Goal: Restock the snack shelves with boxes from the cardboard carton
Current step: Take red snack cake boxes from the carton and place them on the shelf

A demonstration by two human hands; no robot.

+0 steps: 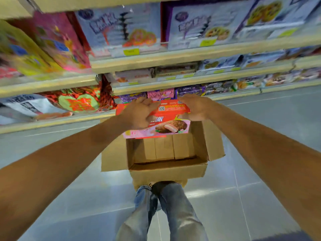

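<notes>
– Red-and-pink snack box (171,119) is held above the open cardboard carton (166,168) on the floor (69,171). My left hand (139,113) curls over its left end; my right hand (196,108) clamps the right end.
– Risk?
– I log the low shelves (57,121) as looking full. Forcing it in could topple neighbouring packs (160,94) or twist it loose.

grey tiled floor (260,127), open cardboard carton (166,168)

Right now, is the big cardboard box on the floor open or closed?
Open. The cardboard carton has its flaps spread outward, and its bare brown inside shows below the snack box held above it.
</notes>
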